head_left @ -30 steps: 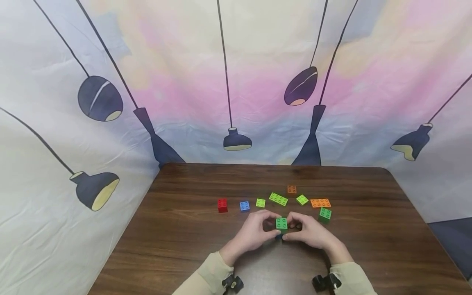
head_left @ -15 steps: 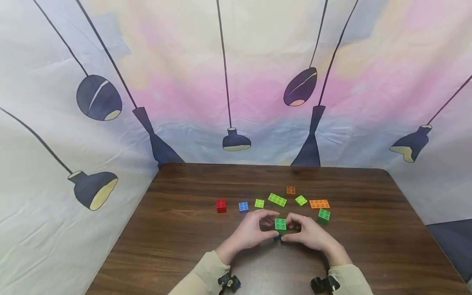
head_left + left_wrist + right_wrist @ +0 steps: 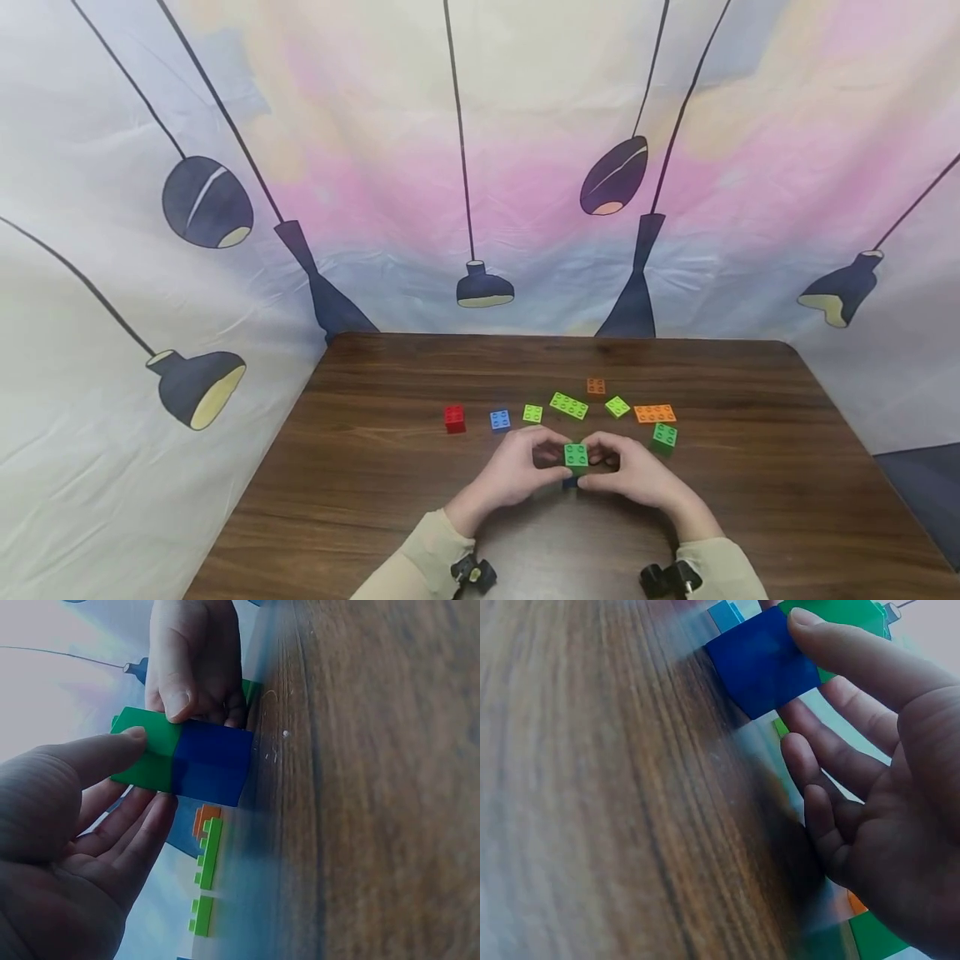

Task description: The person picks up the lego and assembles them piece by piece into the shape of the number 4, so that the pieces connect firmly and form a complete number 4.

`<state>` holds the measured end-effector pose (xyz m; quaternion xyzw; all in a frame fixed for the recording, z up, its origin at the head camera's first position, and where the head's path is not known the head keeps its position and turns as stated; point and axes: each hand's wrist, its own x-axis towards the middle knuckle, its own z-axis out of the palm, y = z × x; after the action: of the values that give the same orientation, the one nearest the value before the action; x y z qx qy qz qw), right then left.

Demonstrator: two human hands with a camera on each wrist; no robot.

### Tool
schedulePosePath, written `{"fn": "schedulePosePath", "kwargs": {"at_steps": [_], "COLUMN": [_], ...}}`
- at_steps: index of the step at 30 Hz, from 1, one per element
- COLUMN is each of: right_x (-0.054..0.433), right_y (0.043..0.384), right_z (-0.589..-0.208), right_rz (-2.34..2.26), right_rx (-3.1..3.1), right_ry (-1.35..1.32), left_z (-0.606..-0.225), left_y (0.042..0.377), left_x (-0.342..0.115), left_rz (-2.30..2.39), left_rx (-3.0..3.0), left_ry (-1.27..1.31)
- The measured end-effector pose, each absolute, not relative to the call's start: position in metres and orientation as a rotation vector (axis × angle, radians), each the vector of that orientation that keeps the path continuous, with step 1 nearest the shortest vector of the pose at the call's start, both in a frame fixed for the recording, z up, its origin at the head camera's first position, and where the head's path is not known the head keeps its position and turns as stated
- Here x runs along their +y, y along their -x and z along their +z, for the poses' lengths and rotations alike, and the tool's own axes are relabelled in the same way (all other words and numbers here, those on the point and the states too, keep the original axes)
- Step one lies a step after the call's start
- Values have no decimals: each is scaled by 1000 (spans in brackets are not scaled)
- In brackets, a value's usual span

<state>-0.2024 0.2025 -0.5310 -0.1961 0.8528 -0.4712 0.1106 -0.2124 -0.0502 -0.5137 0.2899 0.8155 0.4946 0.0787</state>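
Both left hand (image 3: 517,471) and right hand (image 3: 637,472) pinched the green block (image 3: 576,458) from opposite sides over the brown table (image 3: 360,500), right thumb at its seam with the dark blue block (image 3: 210,765) stacked directly underneath; couldn't tell whether that one touched down. Beyond them, left to right, lay red brick (image 3: 454,419), light blue brick (image 3: 500,420), small lime brick (image 3: 532,413), long lime brick (image 3: 568,406), small orange brick (image 3: 596,386), angled lime brick (image 3: 617,407) and long orange brick (image 3: 655,413), with a second green brick (image 3: 664,437) just nearer than the long orange one.
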Motion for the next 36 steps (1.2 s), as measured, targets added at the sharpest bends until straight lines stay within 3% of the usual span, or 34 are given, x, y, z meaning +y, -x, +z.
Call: {"fn": "schedulePosePath", "kwargs": {"at_steps": [15,36], "right_x": [204,200], "right_y": [200,197], "right_z": [-530,-528], "right_rz": [-1358,-1325], "right_rx": [2551,2569], "right_ry": [570,587], "left_z": [-497,-506], "left_y": [230,303], "left_x": [-65,-31], "left_rz": [1408,1101], "left_rx": [2474,2684], "left_ry": [-938,-908]}}
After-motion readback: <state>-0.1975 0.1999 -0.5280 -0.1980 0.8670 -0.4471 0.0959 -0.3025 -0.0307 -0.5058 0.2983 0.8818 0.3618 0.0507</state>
